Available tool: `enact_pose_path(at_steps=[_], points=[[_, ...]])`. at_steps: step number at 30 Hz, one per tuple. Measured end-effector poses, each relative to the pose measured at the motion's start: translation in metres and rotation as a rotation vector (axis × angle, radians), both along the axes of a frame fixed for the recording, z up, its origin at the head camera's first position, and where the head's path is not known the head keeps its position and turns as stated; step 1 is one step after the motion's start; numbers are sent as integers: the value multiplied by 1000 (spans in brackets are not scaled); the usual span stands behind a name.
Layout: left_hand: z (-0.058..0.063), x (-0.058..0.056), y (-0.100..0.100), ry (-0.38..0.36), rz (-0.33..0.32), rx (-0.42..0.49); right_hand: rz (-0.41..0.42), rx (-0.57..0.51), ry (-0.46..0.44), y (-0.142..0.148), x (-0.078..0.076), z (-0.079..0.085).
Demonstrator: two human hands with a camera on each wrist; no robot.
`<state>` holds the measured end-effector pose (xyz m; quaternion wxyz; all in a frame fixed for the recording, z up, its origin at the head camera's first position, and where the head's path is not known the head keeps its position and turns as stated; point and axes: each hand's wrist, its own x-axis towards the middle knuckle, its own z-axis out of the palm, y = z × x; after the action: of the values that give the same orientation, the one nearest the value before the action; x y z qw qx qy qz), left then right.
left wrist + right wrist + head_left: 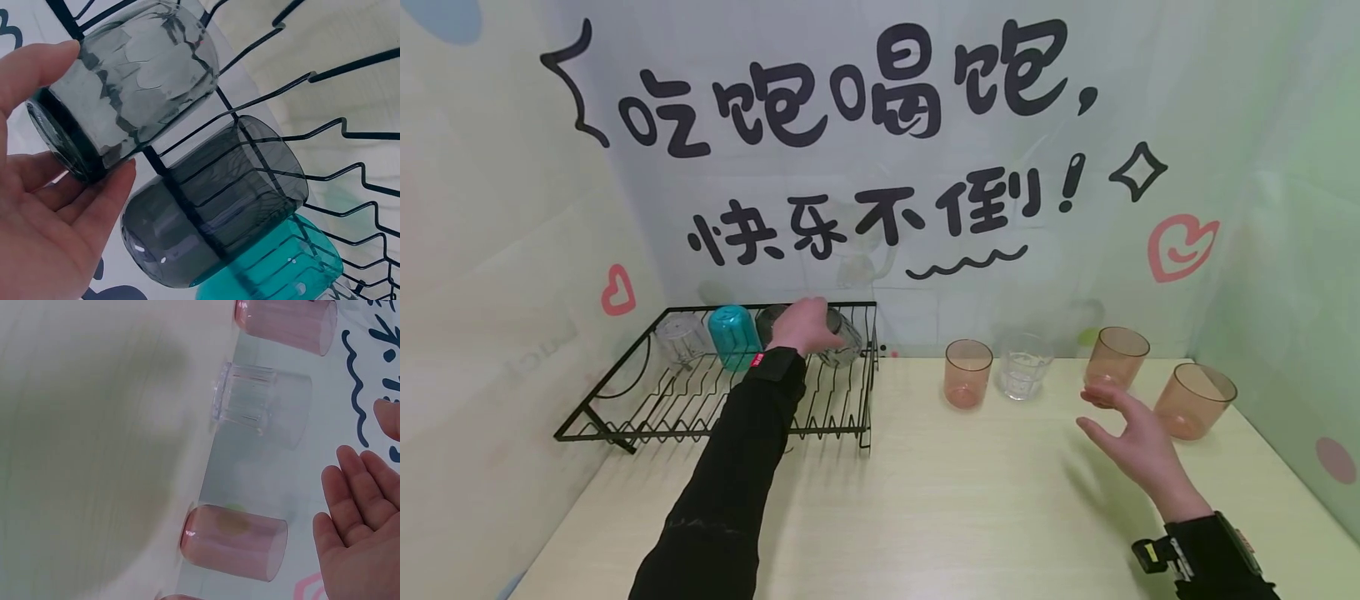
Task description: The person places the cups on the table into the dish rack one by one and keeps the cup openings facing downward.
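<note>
My left hand [807, 327] reaches over the back right of the black wire dish rack [715, 432]. Thumb and fingertips lie on opposite sides of the base of a faceted greyish clear glass [150, 75], which is upside down. Beside it stand a smoky grey glass [219, 200] and a teal glass [730, 333], also upside down. Over the right of the table my right hand [1138, 442] hovers with thumb and fingers spread and nothing between them. Nearest to it are two orange-tinted cups, one behind the fingertips [1116, 354] and another cup [1197, 400] to the right.
Another clear glass [681, 337] sits at the rack's left end. Along the back of the table [970, 500] stand a third orange cup [967, 375] and a clear tumbler [1024, 367], both upright. A printed backdrop [1045, 233] closes off the back and sides.
</note>
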<state>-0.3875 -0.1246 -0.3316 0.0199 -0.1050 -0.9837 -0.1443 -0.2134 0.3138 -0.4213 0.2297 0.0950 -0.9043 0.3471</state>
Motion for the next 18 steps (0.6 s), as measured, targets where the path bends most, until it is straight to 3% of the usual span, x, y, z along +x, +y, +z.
enact_pose_path(at_steps=[18], points=[[-8,-7,8,48,-78,-15,-12,26,6,0,2,-6]])
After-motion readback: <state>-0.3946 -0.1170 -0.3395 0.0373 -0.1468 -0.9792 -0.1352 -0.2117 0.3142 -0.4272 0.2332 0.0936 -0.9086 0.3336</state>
